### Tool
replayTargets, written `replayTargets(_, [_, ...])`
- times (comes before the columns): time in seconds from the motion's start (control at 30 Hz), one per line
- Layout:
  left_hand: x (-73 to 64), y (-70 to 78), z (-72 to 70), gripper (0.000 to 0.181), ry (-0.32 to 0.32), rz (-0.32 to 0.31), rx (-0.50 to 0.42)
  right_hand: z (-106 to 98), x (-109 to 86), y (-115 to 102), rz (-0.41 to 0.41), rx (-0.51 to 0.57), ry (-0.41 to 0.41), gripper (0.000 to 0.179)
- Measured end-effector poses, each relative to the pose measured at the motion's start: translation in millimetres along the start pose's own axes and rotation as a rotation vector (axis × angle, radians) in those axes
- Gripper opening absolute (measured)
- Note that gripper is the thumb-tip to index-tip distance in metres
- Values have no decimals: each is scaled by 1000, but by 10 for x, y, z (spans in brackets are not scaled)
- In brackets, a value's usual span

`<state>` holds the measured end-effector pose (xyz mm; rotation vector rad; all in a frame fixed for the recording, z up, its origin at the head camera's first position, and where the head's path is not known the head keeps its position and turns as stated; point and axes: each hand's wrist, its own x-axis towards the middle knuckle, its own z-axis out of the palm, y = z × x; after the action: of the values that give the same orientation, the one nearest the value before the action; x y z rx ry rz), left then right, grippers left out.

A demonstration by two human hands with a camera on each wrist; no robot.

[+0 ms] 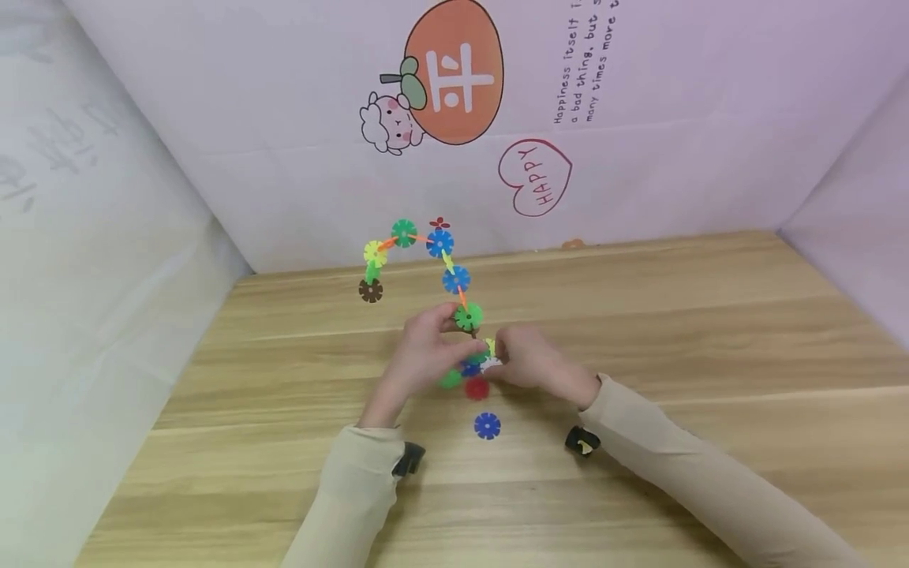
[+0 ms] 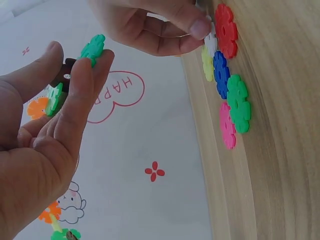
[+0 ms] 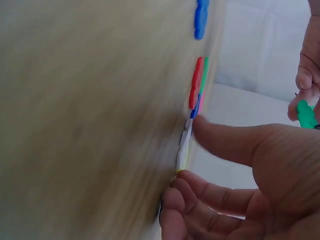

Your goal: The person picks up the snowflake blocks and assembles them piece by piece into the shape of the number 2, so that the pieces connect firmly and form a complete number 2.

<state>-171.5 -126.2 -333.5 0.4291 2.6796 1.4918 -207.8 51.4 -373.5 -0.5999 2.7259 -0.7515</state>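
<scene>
A curved chain of interlocked plastic snowflake discs [image 1: 456, 279], in blue, green, yellow, orange and brown, extends from my left hand [image 1: 426, 351] towards the back wall. That hand pinches its near end, with a brown disc [image 2: 64, 74] and a green disc [image 2: 93, 48] between thumb and fingers. My right hand [image 1: 529, 359] is down at the table, thumb and fingertips at opposite edges of a white snowflake disc [image 3: 185, 142]. Around it lie loose discs: red [image 2: 226, 31], dark blue [image 2: 221, 75], green [image 2: 239, 103], pink [image 2: 227, 125] and yellow [image 2: 207, 64].
Nearer the front, a blue disc [image 1: 487, 426] lies by itself on the wooden table [image 1: 675, 489]. A white printed sheet [image 1: 298, 181] covers the back wall, and white sheets hang at both sides. The chain's far end has a brown disc [image 1: 371, 290].
</scene>
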Motion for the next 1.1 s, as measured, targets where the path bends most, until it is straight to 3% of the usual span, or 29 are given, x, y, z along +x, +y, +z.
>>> replayTargets(0.37, [13,16,-20,31,-7,-3,11,-8,45,31,60,31,-34,26])
replayTargets(0.47, [14,1,-19,30,-4,2,-16,-22,32,66,13,64,-35,24])
replayTargets(0.6, [2,-25,-23,29,-15,-14,-44,-87,-33,146,-109,150,-14,16])
replayTargets(0.73, [-11,-54,-46,35,-35,-65,-110,-226,-115,188,-223,311,50,12])
replayTargets(0.9, [-14,-92,-90,35,-51,-101,-184,-348,-154,136,-287,533,72,13])
replayTargets(1.1, [4,-102,-82,27,-72,-84,-187,-364,-166,92,-339,564,93,11])
